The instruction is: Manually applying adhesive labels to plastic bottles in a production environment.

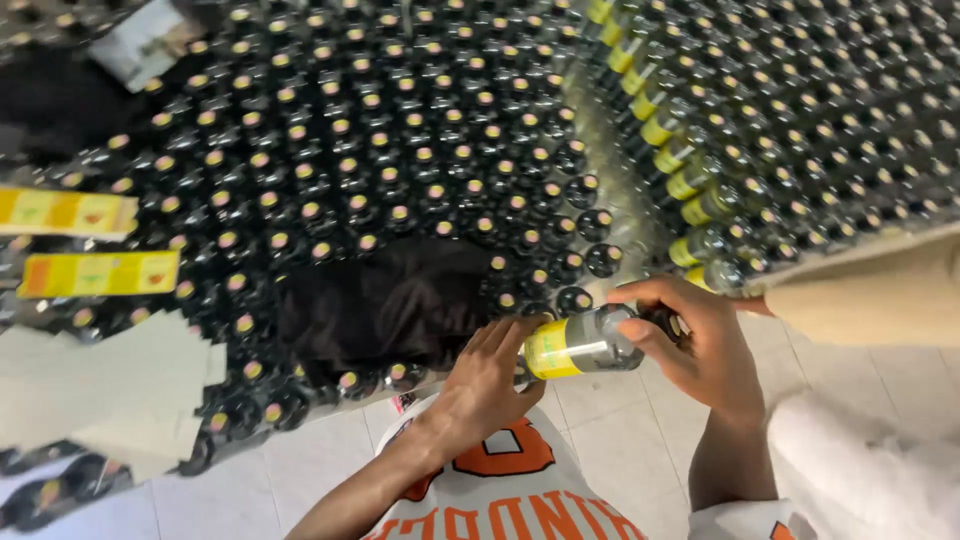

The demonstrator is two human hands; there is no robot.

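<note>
**One dark bottle held sideways above a floor crowded with bottles**

Both hands are on a single bottle point(590, 342), which lies nearly level in the air just in front of the person's chest. The right hand point(700, 350) is wrapped around the neck end, fingers curled over the top and thumb beneath — a firm, closed hold. The left hand point(485, 385) comes up from below with its fingers flattened against a yellow label point(550, 350) at the bottle's other end; they press on it rather than close around the glass.

Behind the hands, a packed field of upright dark bottles point(380, 150) covers the floor, caps all facing up. A second group point(800, 110) stands to the right, and the row along its near edge already carries yellow labels point(660, 135). A dark cloth point(390, 300) lies in a gap among the bottles, just beyond the left hand. Loose label strips point(95, 272) and pale backing sheets point(110, 385) rest at the far left — well apart from the held bottle. White tile floor point(620, 440) shows below.
</note>
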